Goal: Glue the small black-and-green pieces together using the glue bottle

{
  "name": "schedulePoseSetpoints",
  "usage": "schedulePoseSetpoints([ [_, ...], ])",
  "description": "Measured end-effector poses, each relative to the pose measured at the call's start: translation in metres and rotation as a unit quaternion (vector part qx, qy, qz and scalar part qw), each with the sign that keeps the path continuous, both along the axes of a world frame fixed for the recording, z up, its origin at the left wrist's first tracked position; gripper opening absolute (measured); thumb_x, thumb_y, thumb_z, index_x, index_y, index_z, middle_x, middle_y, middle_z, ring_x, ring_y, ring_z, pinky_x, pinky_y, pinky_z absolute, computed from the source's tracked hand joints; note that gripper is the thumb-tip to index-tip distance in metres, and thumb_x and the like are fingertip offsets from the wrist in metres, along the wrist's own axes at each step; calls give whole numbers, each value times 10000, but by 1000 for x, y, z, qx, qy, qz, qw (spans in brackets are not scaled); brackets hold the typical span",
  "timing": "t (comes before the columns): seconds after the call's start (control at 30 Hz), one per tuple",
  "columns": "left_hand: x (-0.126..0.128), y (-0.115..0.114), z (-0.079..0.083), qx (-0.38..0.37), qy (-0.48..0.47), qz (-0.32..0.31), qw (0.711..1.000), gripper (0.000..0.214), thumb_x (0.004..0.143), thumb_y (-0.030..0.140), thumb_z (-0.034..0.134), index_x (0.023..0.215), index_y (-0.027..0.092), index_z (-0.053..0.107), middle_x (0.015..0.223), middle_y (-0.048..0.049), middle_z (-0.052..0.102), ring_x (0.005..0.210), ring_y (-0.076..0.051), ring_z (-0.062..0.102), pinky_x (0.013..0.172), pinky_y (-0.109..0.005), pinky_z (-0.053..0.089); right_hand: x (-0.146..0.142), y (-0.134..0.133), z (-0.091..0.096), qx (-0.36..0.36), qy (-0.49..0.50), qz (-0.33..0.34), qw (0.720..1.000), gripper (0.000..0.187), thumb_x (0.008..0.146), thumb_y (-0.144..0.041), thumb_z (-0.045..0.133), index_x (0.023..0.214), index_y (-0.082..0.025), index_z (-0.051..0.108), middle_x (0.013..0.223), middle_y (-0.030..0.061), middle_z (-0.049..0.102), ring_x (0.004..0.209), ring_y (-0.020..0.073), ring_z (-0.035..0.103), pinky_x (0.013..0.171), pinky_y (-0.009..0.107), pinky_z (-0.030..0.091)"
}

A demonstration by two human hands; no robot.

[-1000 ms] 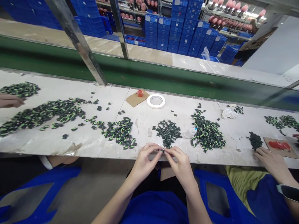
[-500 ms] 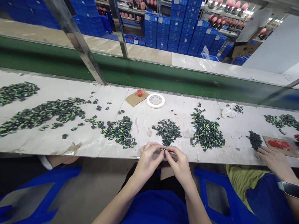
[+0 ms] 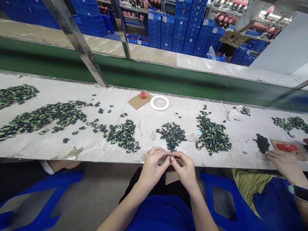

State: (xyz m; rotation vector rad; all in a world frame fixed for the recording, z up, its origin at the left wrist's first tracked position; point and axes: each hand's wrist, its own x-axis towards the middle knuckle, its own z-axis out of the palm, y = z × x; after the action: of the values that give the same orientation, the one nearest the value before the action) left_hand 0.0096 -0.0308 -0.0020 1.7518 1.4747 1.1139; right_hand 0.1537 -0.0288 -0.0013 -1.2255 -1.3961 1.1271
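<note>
Small dark piece [image 3: 170, 156], pinched by left hand [image 3: 153, 165] and right hand [image 3: 185, 166] at the counter's [image 3: 113, 154] near edge, seems mid-manipulation, apparently calling for steady grip next.

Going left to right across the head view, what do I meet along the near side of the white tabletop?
Long black-and-green pile, shorter black-and-green pile, slim dark pieces, large black-and-green heap, small black pile, brown cardboard bearing red items.
</note>
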Motion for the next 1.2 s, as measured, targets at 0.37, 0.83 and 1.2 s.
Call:
schedulePoseSetpoints([
  [0.37, -1, 9, 1, -25, -101, -40, 994, 183, 880, 285, 591, 991, 223, 723, 962, -74, 711, 946, -212, 660, 866, -353, 513, 3, 5, -4, -68, 101, -56, 991, 188, 734, -380, 723, 772, -197, 718, 788, 46, 745, 766, 194, 711, 704, 293, 591],
  [0.83, -2, 11, 1, -46, -141, -28, 989, 166, 851, 277, 626, 942, 234, 759, 932, -76, 711, 941, -220, 657, 883, -370, 518, 3, 2, 1, -90, 96, -50, 990, 197, 720, -375, 742, 794, -193, 726, 829, 47, 740, 804, 191, 705, 762, 289, 585],
  [1.2, 4, 8, -5, -24, -125, -42, 991, 190, 875, 275, 601, 977, 246, 758, 954, -75, 735, 981, -225, 645, 878, -372, 519, 2, 3, 0, -77, 81, -79, 991, 159, 698, -340, 734, 750, -189, 726, 759, 47, 741, 716, 181, 708, 689, 272, 589],
])
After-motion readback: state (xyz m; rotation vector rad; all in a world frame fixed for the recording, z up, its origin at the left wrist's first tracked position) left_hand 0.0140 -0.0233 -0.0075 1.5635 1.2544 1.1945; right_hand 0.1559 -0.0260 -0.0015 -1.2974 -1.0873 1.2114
